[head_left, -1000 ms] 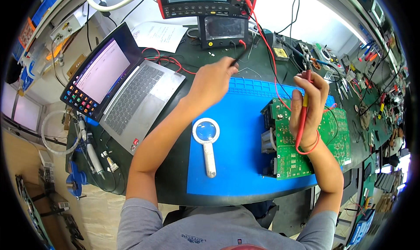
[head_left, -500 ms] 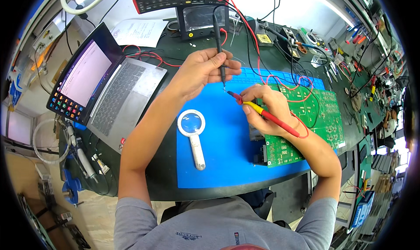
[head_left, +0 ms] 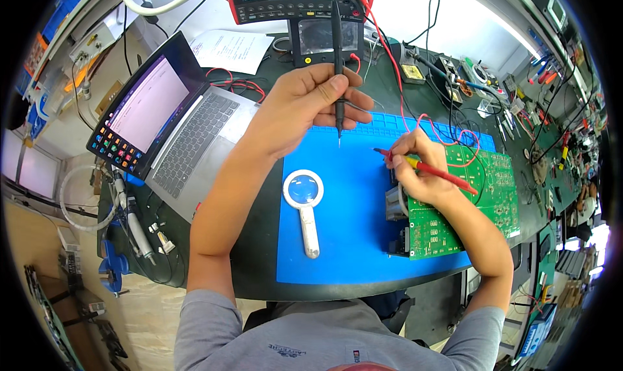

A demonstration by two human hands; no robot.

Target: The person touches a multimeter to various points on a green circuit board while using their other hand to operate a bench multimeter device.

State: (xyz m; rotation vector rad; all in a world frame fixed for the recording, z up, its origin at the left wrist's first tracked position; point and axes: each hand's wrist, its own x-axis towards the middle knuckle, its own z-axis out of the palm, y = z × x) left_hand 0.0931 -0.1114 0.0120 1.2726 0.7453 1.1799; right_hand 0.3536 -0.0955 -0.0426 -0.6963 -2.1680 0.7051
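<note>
My left hand (head_left: 295, 111) pinches a black test probe (head_left: 337, 37) between thumb and fingers, its metal tip pointing down above the blue mat (head_left: 350, 247). In my right hand (head_left: 425, 166) a red test probe (head_left: 451, 177) with a yellow section lies slanted, its dark tip aimed left. The two tips are apart. Beneath my right hand and forearm is a large green circuit board (head_left: 500, 196), with black and grey parts along its left underside. A white-rimmed magnifying glass (head_left: 311, 231) lies on the mat, left of the board.
Beyond the mat stands a red and black bench multimeter (head_left: 285, 9) with leads plugged in. An open laptop (head_left: 195, 134) sits at the left, papers (head_left: 232, 49) behind it. Cables, a yellow sponge tray (head_left: 413, 73) and hand tools crowd the far right.
The probe tips, close together before, have separated: the red one has drawn away to the right and lower. The whole view has shifted, moving the bench right and down in the picture.
</note>
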